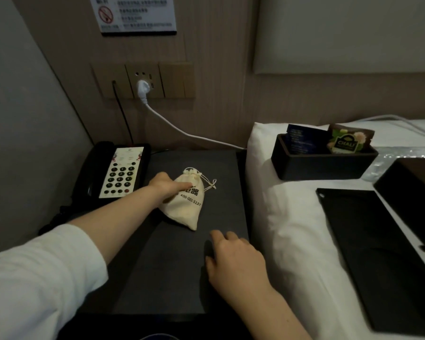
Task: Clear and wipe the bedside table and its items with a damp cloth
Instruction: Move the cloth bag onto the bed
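On the dark worktop [177, 266], the left hand [163, 186] grips the cream drawstring pouch [185, 207] lying near centre, while the right hand [233, 258], at five o'clock from it, rests with fingers loosely spread, holding nothing.

A cream drawstring pouch [185, 202] printed with black digits and a code lies on the dark grey bedside table [167, 261], left of white bedding [287, 217], beside a black telephone [108, 173] with a white keypad panel.

A white plug [141, 87] sits in the wall socket [144, 81] beneath a blurred, seemingly no-smoking notice [135, 14].
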